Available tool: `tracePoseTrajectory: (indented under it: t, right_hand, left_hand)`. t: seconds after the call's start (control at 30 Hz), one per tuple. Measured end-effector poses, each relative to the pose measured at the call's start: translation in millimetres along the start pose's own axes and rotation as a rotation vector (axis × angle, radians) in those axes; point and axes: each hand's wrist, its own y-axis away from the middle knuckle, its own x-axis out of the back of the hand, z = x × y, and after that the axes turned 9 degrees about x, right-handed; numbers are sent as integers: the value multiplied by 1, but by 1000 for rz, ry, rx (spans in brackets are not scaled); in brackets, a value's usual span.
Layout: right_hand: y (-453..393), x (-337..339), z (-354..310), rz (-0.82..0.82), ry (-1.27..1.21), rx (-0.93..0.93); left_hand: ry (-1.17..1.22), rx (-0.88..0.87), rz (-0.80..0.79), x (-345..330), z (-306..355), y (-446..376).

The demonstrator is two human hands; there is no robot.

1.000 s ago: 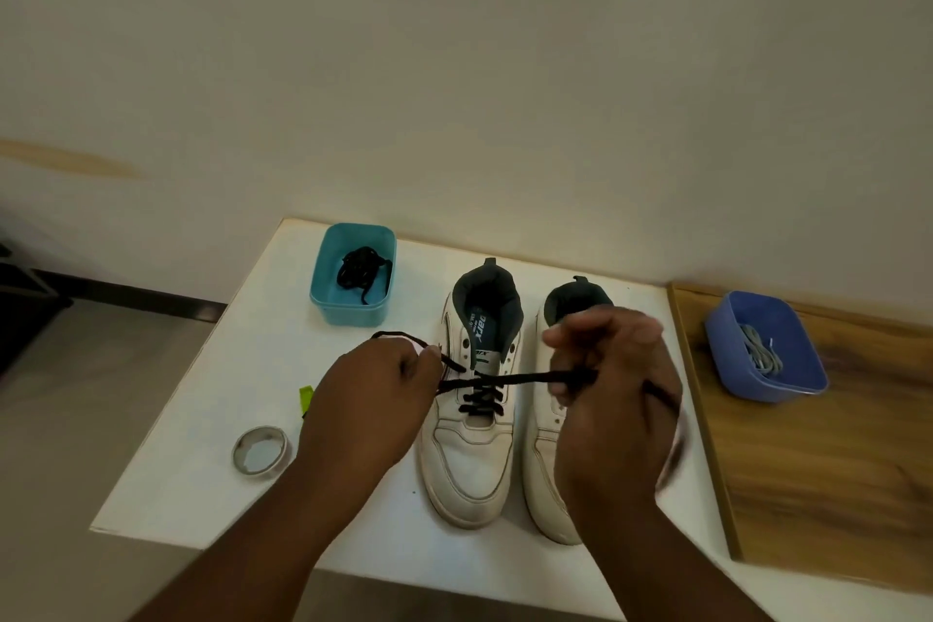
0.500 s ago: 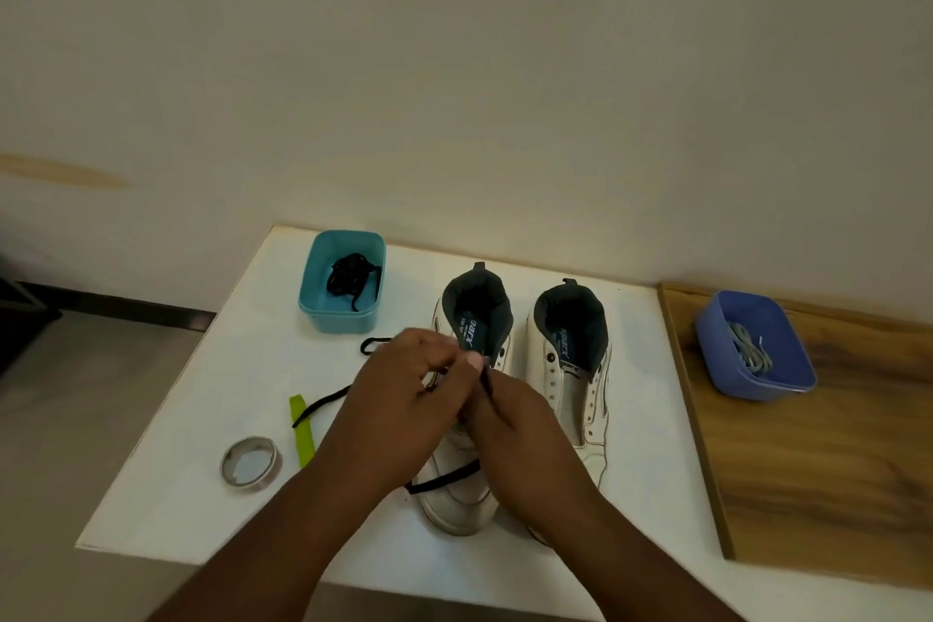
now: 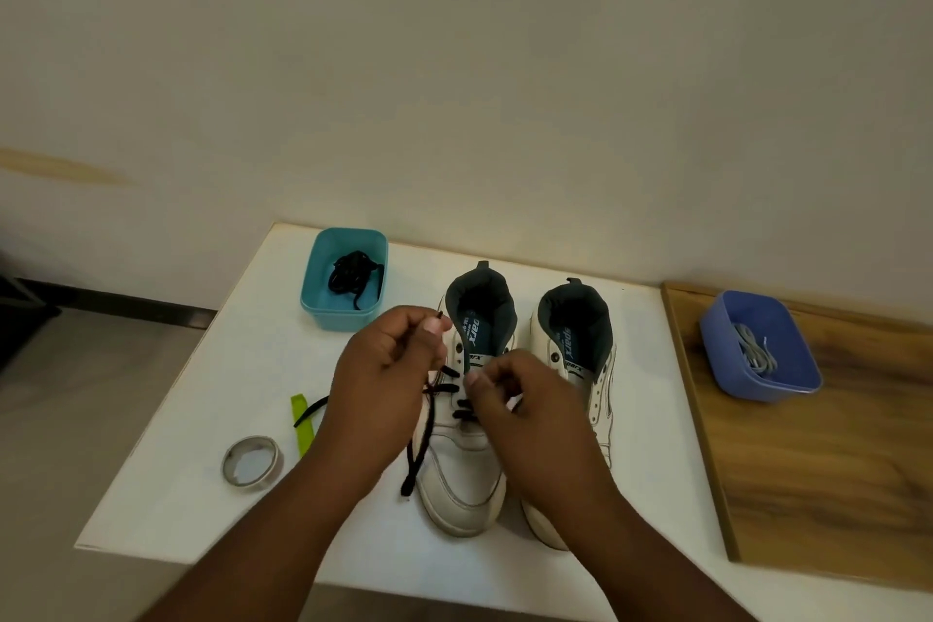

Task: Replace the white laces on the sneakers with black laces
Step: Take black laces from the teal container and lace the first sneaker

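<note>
Black woven lace [image 3: 420, 439]: soft, limp; my left hand [image 3: 391, 369] pinches its stiff tip.
Right hand [image 3: 515, 399]: fingers curled at the left white leather sneaker [image 3: 462, 470] eyelets, grip unclear.

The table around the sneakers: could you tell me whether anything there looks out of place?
A loose green strip lies by a tape roll near the table's left edge, apparently unrelated to lacing.
</note>
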Motion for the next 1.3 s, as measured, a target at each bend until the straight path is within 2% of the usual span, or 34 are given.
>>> tracePoseTrajectory:
  t: [0.1, 0.27, 0.4, 0.53, 0.83, 1.17, 1.3]
  right_hand:
    - [-4, 0, 12, 166, 99, -69]
    - [-11, -8, 18, 130, 289, -98]
    - [-13, -8, 20, 129, 231, -101]
    - [-13, -4, 26, 156, 97, -68]
    - [-13, 2, 35, 138, 9, -52]
    - [-13, 2, 34, 134, -12, -60]
    - [-14, 7, 35, 81, -34, -49]
  left_hand:
    - [-217, -60, 5, -6, -8, 0]
    - [-515, -176, 49, -16, -19, -3]
    - [-657, -181, 126, -26, -16, -6]
    - [-787, -53, 167, -38, -16, -7]
    - [-820, -49, 147, -47, -17, -6]
    - [-957, -78, 112, -49, -18, -5]
    - [-855, -53, 121, -49, -22, -6]
